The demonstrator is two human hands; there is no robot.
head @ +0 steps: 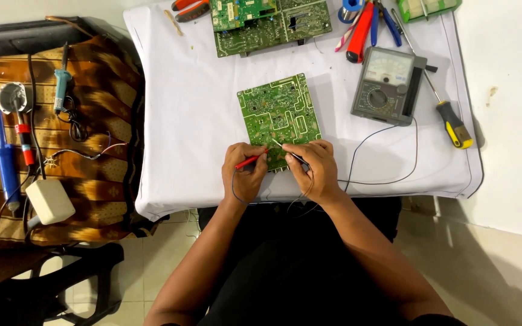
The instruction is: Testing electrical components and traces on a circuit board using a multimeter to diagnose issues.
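White-clothed table (pixel 182 121), pale tiled floor (pixel 490 271), brown patterned side cloth (pixel 98 169), white wall (pixel 515 90)

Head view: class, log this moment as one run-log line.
left hand: grip on red probe | right hand: grip on black probe | both tips on green circuit board | analog multimeter right of board

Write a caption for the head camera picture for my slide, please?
Two hands, left and right, press red and black probes to a green circuit board.
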